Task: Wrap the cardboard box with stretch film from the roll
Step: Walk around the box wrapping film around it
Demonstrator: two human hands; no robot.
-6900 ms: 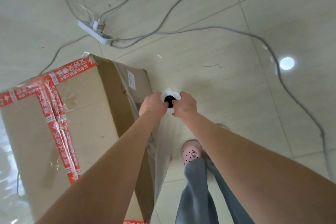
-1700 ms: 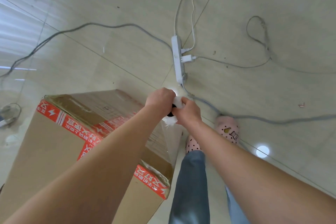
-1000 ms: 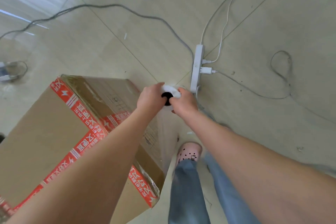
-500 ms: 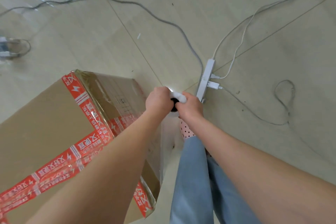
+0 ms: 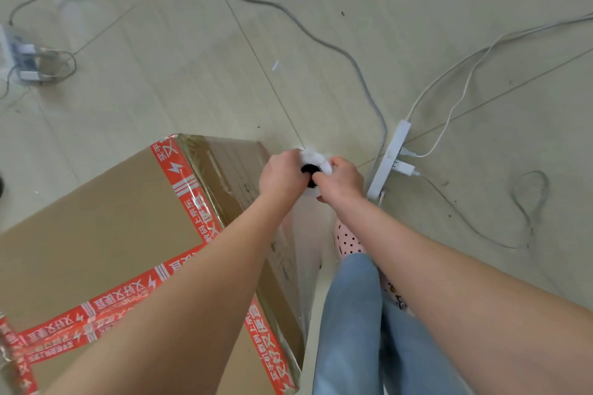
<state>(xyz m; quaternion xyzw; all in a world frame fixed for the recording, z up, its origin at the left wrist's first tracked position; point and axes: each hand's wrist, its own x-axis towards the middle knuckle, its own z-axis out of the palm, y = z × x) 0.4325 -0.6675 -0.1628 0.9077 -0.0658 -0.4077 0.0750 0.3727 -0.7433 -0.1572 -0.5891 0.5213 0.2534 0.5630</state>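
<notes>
Your left hand [image 5: 282, 178] and right hand [image 5: 341, 181] meet at arm's length in front of you, and between them you hold the roll of stretch film [image 5: 316, 160], seen end-on as a white ring with a dark core hole. Your left fingers curl round the roll's left side, with the backs of the knuckles towards the camera. Your right fingers curl round its right side, and the thumb lies at the edge of the core hole. How hard either hand squeezes cannot be told. The cardboard box [image 5: 106, 234] stands on the floor [image 5: 199, 80] just left of and below your left fingers, its far top corner close beside that hand. Red printed tape [image 5: 192, 199] runs across the box's top and down its edges. From under your fingers a clear sheet of film [image 5: 309, 266] hangs down along the side of the box that faces your legs, glossy and slightly blurred. Below your right wrist are your blue jeans [image 5: 349, 314] and a pink spotted shoe [image 5: 348, 240]. Just right of your right fingers a white power strip [image 5: 390, 163] lies on the floor with white plugs in it. A grey cable [image 5: 321, 42] curves away beyond your fingertips, and a thin white cable [image 5: 462, 99] trails off to the right.
</notes>
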